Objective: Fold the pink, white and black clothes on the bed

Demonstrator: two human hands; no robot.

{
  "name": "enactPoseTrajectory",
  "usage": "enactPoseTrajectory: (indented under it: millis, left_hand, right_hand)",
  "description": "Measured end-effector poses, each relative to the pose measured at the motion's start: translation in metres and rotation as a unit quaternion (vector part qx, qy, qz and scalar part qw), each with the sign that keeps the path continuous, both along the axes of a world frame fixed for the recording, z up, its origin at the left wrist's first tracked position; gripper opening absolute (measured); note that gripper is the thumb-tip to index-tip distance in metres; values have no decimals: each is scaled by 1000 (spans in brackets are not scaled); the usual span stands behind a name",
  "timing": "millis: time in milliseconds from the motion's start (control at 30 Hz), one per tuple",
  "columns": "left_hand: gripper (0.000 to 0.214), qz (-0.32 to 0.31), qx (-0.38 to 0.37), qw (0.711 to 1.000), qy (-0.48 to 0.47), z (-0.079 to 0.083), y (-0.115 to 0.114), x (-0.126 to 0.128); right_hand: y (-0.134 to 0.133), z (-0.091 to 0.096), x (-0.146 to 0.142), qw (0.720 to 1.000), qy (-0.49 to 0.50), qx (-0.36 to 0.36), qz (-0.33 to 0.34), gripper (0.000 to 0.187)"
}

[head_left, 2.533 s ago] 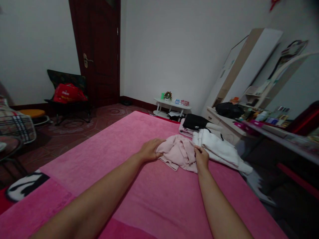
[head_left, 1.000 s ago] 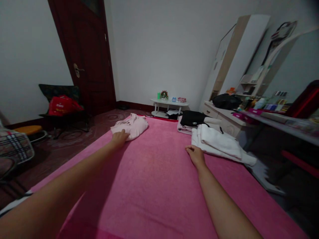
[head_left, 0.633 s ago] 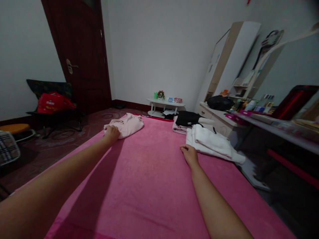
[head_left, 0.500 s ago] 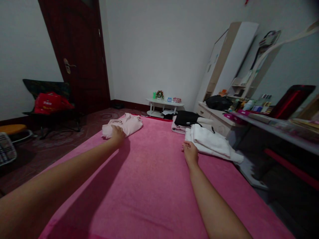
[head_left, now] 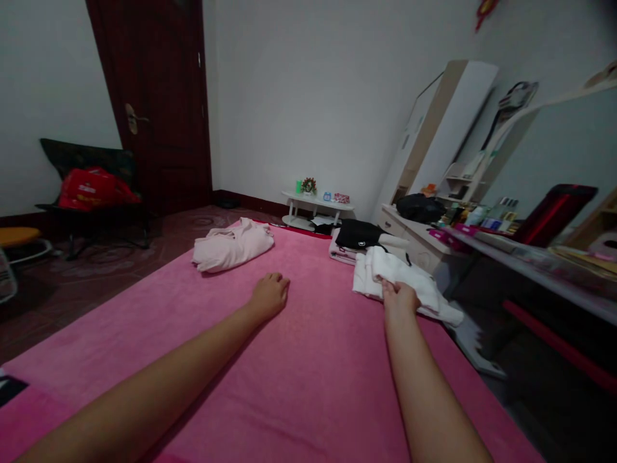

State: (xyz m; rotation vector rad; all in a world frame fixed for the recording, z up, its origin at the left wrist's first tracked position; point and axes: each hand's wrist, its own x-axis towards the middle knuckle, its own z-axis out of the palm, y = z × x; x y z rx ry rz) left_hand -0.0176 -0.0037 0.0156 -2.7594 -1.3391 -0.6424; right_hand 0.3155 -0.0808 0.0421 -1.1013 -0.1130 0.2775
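Observation:
A folded pale pink garment (head_left: 232, 247) lies at the far left of the pink bed cover (head_left: 299, 360). My left hand (head_left: 268, 294) rests on the cover in the middle, apart from it, fingers loosely curled with nothing in them. My right hand (head_left: 399, 297) is closed on the near edge of a white garment (head_left: 400, 278) at the bed's right side. Behind that lie a black garment (head_left: 359, 233) and a light pink folded piece (head_left: 339, 252).
A dark door (head_left: 154, 109) and a chair with a red bag (head_left: 91, 188) stand at the left. A small white table (head_left: 318, 204) is by the far wall. A dresser (head_left: 424, 238) with clutter and a mirror lines the right side.
My left hand let go of the pink garment and drew back to the middle of the bed. My right hand moved forward and gripped the white garment.

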Motion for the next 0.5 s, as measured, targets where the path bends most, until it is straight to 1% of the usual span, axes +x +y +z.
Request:
enactPoseTrajectory:
  millis: [167, 233, 300, 367, 400, 467, 500]
  left_hand:
    - [31, -21, -6, 999, -24, 0, 1, -5]
    - [31, -31, -9, 999, -38, -1, 1, -6]
    - [29, -39, -14, 998, -54, -2, 1, -7]
    - [30, -41, -20, 996, -73, -3, 2, -7]
    - [33, -38, -24, 995, -90, -3, 4, -8]
    - [40, -28, -37, 986, -161, -3, 8, -9]
    - [42, -21, -45, 976, -213, -2, 12, -10]
  right_hand:
    - [-13, 12, 13, 998, 50, 18, -26, 39]
    - [-20, 16, 17, 998, 47, 33, -15, 33]
    - [-27, 22, 19, 998, 41, 51, 0, 21]
    - [-34, 34, 18, 996, 30, 76, 17, 11]
    - [-36, 43, 15, 995, 19, 97, 31, 10]
    - [-38, 62, -1, 986, -21, 146, 77, 11]
    - [-37, 72, -14, 979, -47, 166, 107, 12]
